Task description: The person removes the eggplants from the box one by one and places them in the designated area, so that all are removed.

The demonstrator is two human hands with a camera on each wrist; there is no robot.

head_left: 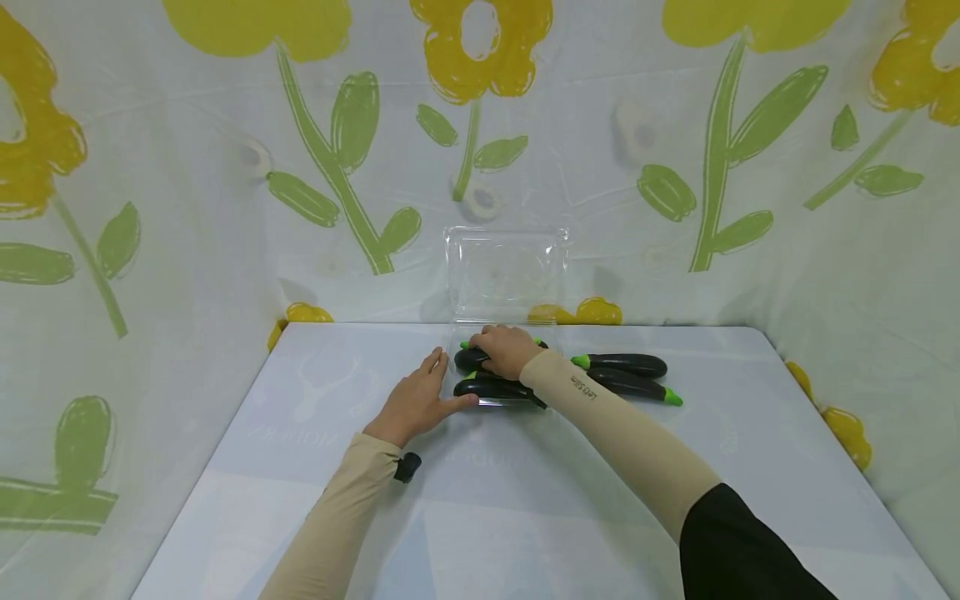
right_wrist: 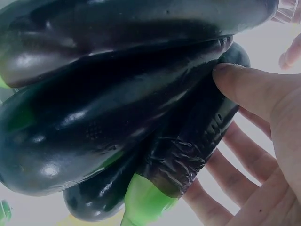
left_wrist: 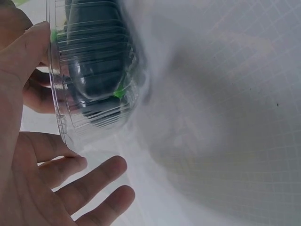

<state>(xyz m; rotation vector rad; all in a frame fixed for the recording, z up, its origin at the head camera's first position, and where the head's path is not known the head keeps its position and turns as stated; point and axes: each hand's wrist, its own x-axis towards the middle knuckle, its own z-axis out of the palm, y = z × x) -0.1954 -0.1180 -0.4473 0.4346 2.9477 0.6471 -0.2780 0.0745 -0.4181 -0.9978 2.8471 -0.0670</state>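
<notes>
A clear plastic clamshell container (head_left: pixel 504 402) holds several dark eggplants (head_left: pixel 491 387) with green caps. My right hand (head_left: pixel 506 350) is over the container and grips an eggplant with wrinkled skin (right_wrist: pixel 188 141), its thumb on the near side and its fingers along the far side. That eggplant lies against others in the right wrist view. At the container's left side is my left hand (head_left: pixel 412 406), its thumb at the front rim (left_wrist: pixel 55 89) and its other fingers spread and fairly straight along the side.
The container's transparent lid (head_left: pixel 508 275) stands raised at the back, against the flowered curtain (head_left: pixel 570 150). To the right of the container, two more eggplants, an upper one (head_left: pixel 630 364) and a lower one (head_left: pixel 630 384), lie on the white table (head_left: pixel 600 500).
</notes>
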